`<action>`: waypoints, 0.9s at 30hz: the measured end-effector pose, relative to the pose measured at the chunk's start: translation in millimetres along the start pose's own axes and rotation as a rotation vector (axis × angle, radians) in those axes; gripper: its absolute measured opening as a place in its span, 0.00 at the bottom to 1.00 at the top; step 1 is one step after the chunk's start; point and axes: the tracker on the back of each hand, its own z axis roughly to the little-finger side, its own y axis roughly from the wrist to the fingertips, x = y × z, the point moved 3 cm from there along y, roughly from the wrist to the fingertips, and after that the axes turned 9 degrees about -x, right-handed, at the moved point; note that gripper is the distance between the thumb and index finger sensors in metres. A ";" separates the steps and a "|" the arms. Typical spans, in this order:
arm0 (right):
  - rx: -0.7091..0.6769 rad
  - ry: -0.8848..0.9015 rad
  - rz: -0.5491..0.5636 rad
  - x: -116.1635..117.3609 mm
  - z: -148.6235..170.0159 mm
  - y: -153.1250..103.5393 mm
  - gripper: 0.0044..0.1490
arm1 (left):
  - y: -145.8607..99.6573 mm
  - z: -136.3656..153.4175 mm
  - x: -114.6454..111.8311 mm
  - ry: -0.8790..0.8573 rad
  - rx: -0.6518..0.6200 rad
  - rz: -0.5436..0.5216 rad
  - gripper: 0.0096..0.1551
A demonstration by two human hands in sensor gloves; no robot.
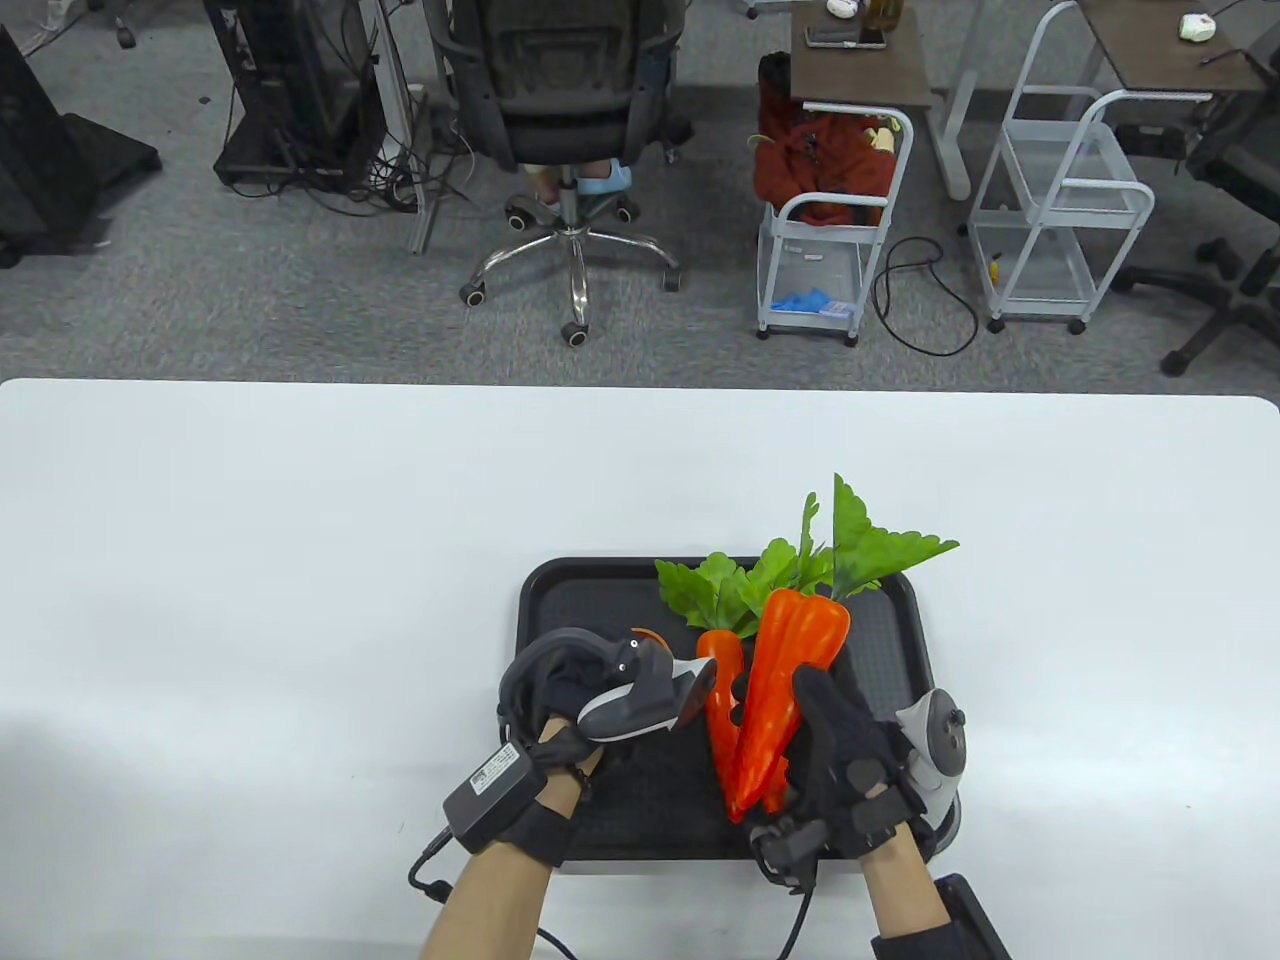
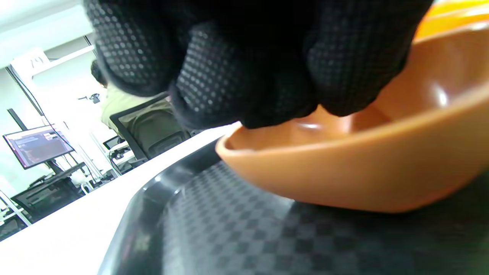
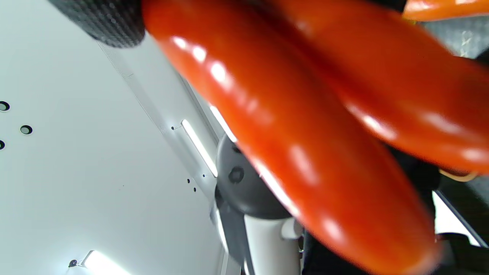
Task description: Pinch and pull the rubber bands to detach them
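Note:
A bundle of orange toy carrots with green leaves is held tilted above the black tray. My right hand grips the bundle's lower part; the carrots fill the right wrist view. A thin yellowish loop, probably a rubber band, shows near them. My left hand is over an orange bowl on the tray's left side. In the left wrist view its fingertips are bunched together inside the bowl. Anything between them is hidden.
The tray sits near the front edge of the white table. Office chairs and carts stand on the floor beyond the far edge.

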 end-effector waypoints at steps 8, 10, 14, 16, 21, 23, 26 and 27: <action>-0.034 -0.352 0.048 -7.8 -14.5 2.6 0.63 | -47.2 10.6 17.0 -0.197 0.058 -0.176 0.33; -0.018 -0.473 0.043 -9.5 -17.3 4.5 0.62 | -61.5 9.0 17.2 -0.255 0.065 -0.213 0.35; 0.007 -0.657 0.083 -16.3 -26.6 8.0 0.62 | -83.1 2.9 15.5 -0.332 0.072 -0.292 0.34; 0.054 -0.786 0.097 -21.7 -32.1 8.9 0.62 | -89.8 -0.8 14.1 -0.367 0.065 -0.322 0.34; 0.174 -1.044 0.144 -35.7 -41.1 10.7 0.62 | -96.7 -1.7 17.9 -0.372 0.067 -0.365 0.34; 0.224 -1.162 0.155 -39.8 -42.7 12.0 0.62 | -98.3 -3.0 17.1 -0.396 0.059 -0.365 0.34; 0.297 -1.298 0.164 -43.5 -42.9 14.2 0.62 | -99.9 -3.6 16.5 -0.430 0.051 -0.369 0.34; 0.333 -1.345 0.164 -44.1 -42.1 15.1 0.62 | -100.1 -3.3 16.3 -0.431 0.052 -0.369 0.34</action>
